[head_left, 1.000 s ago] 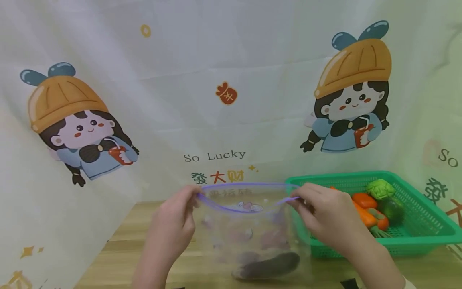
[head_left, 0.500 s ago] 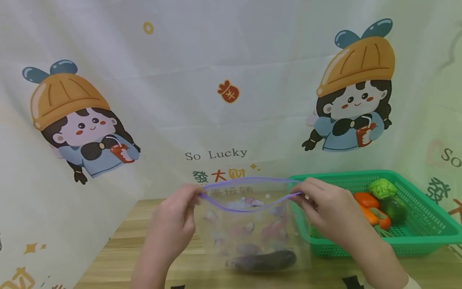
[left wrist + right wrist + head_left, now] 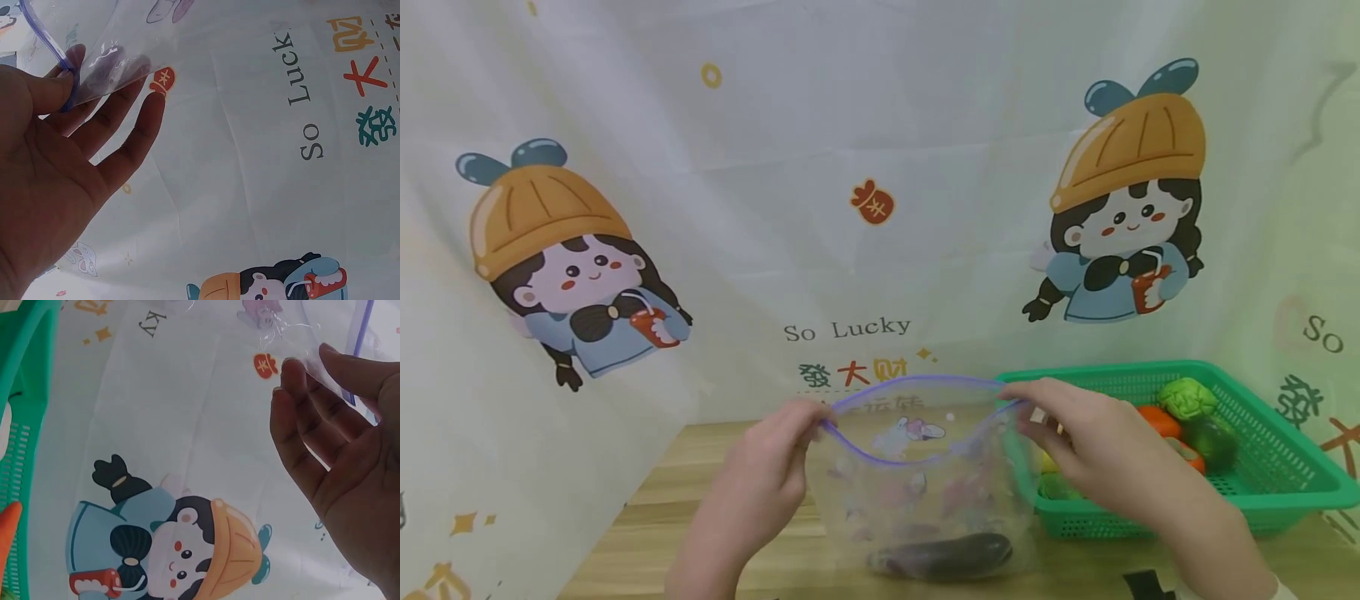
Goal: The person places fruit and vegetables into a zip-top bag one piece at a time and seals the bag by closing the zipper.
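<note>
Between the two hands hangs a clear zip bag point(image 3: 895, 500) with a purple zip rim, its mouth gaping. A dark eggplant point(image 3: 947, 557) lies along the bottom inside it, seen through the printed plastic. My left hand point(image 3: 767, 475) pinches the left end of the rim between thumb and forefinger; in the left wrist view the other fingers point(image 3: 134, 144) extend loosely behind the plastic. At the right end of the rim, my right hand point(image 3: 1097, 442) pinches the corner with thumb and fingers. The right wrist view shows the purple zip point(image 3: 359, 331) running down to that hand.
A green basket point(image 3: 1277, 502) stands to the right, partly behind the right hand. It holds a green leafy vegetable point(image 3: 1187, 398), a dark green round vegetable point(image 3: 1213, 442) and orange-red pieces point(image 3: 1161, 419). Behind the wooden table point(image 3: 655, 517) hangs a printed cloth point(image 3: 775, 208).
The bag's mouth gapes wider, with its front rim lower. The eggplant shows more plainly at the bottom. Both hands keep their pinch, and the head view has shifted slightly.
</note>
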Available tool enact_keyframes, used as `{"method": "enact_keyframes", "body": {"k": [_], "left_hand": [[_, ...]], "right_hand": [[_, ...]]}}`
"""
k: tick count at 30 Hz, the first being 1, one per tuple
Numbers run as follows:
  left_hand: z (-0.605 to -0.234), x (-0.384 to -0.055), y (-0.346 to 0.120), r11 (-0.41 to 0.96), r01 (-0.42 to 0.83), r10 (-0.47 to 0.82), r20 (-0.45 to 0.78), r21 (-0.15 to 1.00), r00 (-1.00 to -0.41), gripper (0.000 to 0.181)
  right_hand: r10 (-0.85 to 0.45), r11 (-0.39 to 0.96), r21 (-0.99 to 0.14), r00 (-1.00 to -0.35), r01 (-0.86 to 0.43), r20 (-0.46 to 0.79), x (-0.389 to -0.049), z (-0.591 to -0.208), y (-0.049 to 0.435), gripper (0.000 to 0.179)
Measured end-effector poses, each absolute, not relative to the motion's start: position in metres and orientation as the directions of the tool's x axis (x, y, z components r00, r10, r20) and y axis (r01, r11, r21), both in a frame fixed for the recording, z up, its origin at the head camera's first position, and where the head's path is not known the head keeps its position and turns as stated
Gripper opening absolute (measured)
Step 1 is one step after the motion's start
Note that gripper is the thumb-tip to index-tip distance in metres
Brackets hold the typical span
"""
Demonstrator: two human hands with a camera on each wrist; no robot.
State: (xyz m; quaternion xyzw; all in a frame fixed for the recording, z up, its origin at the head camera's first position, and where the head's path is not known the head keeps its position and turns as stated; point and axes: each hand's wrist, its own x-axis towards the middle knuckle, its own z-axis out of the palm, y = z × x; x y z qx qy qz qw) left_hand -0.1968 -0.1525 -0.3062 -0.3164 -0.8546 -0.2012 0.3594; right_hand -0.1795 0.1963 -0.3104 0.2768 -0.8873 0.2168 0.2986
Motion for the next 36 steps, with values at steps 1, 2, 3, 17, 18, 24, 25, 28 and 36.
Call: {"method": "enact_keyframes", "body": {"k": [1, 2, 3, 17, 18, 24, 25, 28, 36], "left_hand": [[-0.306, -0.197, -0.153, 0.718, 0.687, 0.396, 0.746, 0.113, -0.536, 0.018], [-0.306, -0.197, -0.154, 0.717, 0.689, 0.397, 0.751, 0.105, -0.528, 0.018], [-0.306, -0.197, -0.154, 0.717, 0.69, 0.397, 0.756, 0.099, -0.521, 0.018], [-0.306, -0.198, -0.151, 0.721, 0.68, 0.39, 0.734, 0.133, -0.556, 0.017], [-0.306, -0.197, -0.151, 0.721, 0.679, 0.388, 0.731, 0.14, -0.562, 0.017], [-0.305, -0.197, -0.153, 0.73, 0.666, 0.382, 0.714, 0.157, -0.587, 0.02], [-0.306, -0.198, -0.153, 0.731, 0.664, 0.381, 0.715, 0.155, -0.587, 0.02], [-0.306, -0.199, -0.154, 0.732, 0.664, 0.376, 0.721, 0.155, -0.582, 0.021], [-0.309, -0.2, -0.155, 0.739, 0.659, 0.377, 0.724, 0.14, -0.577, 0.021]], "right_hand": [[-0.353, 0.755, -0.228, -0.673, -0.615, 0.65, -0.179, -0.309, 0.198, 0.042], [-0.347, 0.754, -0.231, -0.671, -0.615, 0.655, -0.179, -0.308, 0.201, 0.046], [-0.343, 0.751, -0.232, -0.666, -0.618, 0.663, -0.179, -0.306, 0.203, 0.048], [-0.229, 0.809, -0.161, -0.556, -0.565, 0.799, -0.204, -0.302, 0.27, 0.032], [-0.221, 0.814, -0.155, -0.546, -0.56, 0.808, -0.208, -0.302, 0.274, 0.03], [-0.19, 0.843, -0.126, -0.508, -0.523, 0.84, -0.233, -0.308, 0.289, 0.02], [-0.188, 0.846, -0.124, -0.508, -0.518, 0.841, -0.237, -0.31, 0.29, 0.018], [-0.198, 0.857, -0.103, -0.507, -0.505, 0.839, -0.248, -0.312, 0.292, 0.016], [-0.264, 0.884, -0.134, -0.715, -0.448, 0.647, -0.259, -0.318, 0.302, 0.014]]}}
